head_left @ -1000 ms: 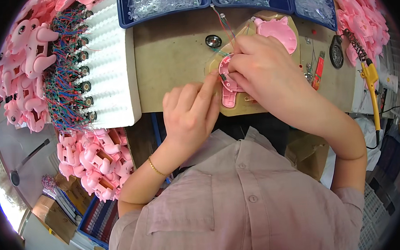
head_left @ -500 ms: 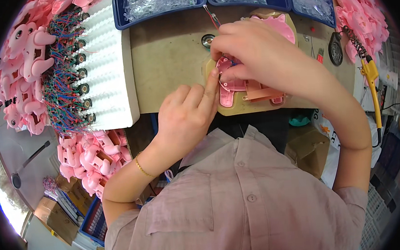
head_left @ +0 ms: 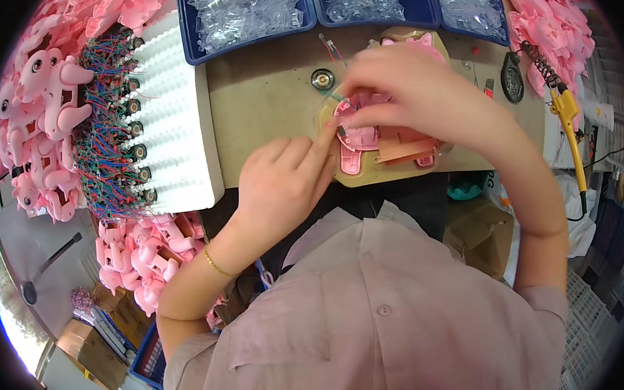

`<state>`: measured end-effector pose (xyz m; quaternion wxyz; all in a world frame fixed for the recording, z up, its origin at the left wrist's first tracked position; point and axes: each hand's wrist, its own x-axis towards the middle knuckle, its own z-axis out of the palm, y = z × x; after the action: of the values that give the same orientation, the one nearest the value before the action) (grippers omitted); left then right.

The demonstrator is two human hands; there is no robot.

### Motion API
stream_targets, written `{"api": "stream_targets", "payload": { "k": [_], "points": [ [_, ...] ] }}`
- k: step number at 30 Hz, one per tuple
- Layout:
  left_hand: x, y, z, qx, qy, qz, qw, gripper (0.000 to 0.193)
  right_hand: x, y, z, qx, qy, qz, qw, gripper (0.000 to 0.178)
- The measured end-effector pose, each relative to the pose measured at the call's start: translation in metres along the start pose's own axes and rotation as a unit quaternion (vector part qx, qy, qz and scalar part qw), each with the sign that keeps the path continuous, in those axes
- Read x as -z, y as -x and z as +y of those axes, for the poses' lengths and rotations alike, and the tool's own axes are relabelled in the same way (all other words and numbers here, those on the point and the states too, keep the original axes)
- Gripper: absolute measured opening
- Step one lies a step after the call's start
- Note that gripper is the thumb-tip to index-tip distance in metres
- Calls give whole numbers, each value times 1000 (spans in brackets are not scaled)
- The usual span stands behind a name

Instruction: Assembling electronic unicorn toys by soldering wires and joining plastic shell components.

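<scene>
A pink plastic toy half-shell point(head_left: 367, 139), hollow side up, lies on a tan fixture pad point(head_left: 368, 177). The index finger of my left hand point(head_left: 282, 177) is stretched onto the shell's left edge; its other fingers are curled, with the thumb mostly hidden. Over the shell is my right hand point(head_left: 413, 89), thumb and index finger apart, the remaining fingers hidden. Thin wires pass near its index fingertip. A small round speaker point(head_left: 323, 79) rests just beyond the shell. An orange-brown flat piece point(head_left: 403, 150) sits at the shell's right part.
Blue bins point(head_left: 253, 45) of clear plastic parts line the table's far side. A white foam tray point(head_left: 179, 131) with wired speakers stands left, beside piled pink toy bodies point(head_left: 41, 90). At right are a yellow-handled soldering iron point(head_left: 565, 111) on a coil holder and a black oval part point(head_left: 512, 77).
My right thumb and index finger have spread apart over the shell, uncovering more of it. My left index finger stays on its edge. The whole view has shifted slightly.
</scene>
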<state>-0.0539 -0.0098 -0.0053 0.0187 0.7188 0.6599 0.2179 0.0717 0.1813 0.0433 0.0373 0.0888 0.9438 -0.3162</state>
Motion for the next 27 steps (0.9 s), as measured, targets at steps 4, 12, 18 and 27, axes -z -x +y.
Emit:
{"api": "stream_targets", "payload": {
  "k": [4, 12, 18, 27],
  "points": [
    [-3, 13, 9, 13, -2, 3, 1000, 52, 25, 52, -6, -160, -141, 148, 966, 17],
    [7, -46, -2, 163, 153, 64, 973, 19, 9, 86, 10, -156, -149, 145, 966, 11],
    [-16, -61, -1, 358, 490, 65, 793, 13, -2, 102, -23, -90, -228, 138, 960, 10],
    [-4, -66, 7, 233, 417, 66, 876, 10, -15, 49, 4, -161, -452, 322, 816, 19]
  ]
}}
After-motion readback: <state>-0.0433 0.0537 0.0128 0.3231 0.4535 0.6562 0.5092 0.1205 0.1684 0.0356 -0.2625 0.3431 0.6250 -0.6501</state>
